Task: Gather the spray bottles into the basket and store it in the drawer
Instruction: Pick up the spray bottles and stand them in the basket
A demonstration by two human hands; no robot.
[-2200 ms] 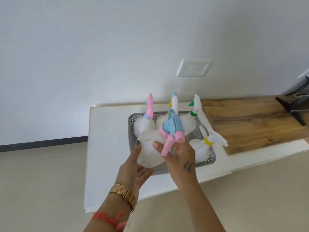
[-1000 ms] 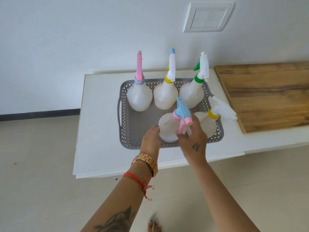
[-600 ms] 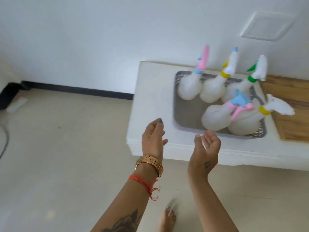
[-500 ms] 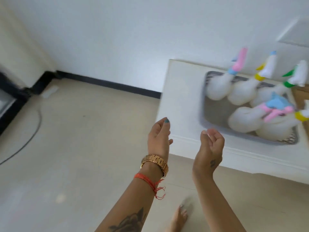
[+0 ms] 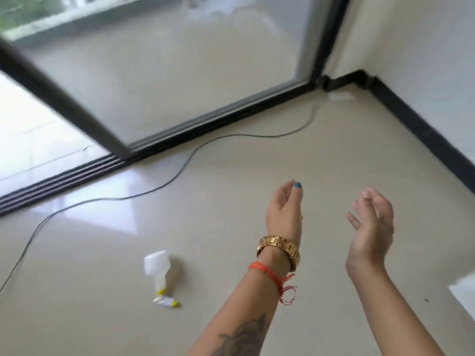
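Basket and bench have dropped out of view: 0.5 s ago the grey basket with its 5 upright and leaning bottles sat at the right of the frame, and now the head has swung left to bare floor, a sliding glass door and a corner of wall. What shows instead is 1 more spray bottle (image 5: 160, 274), white with a yellow collar and nozzle, lying on its side on the floor (image 5: 231, 163) near a thin dark cable (image 5: 180, 170). Both hands are raised and empty, as they were a moment before. On the left hand (image 5: 285, 211) the fingers (image 5: 295, 187) are loosely extended and hold nothing; on the right hand (image 5: 372, 222) the palm is turned inward, fingers spread, also gripping nothing. The bottle lies well apart from either hand, lower and to the left. By my reading the gathering is not finished: this stray bottle probably needs fetching before the basket can go to the drawer, which is nowhere in view.
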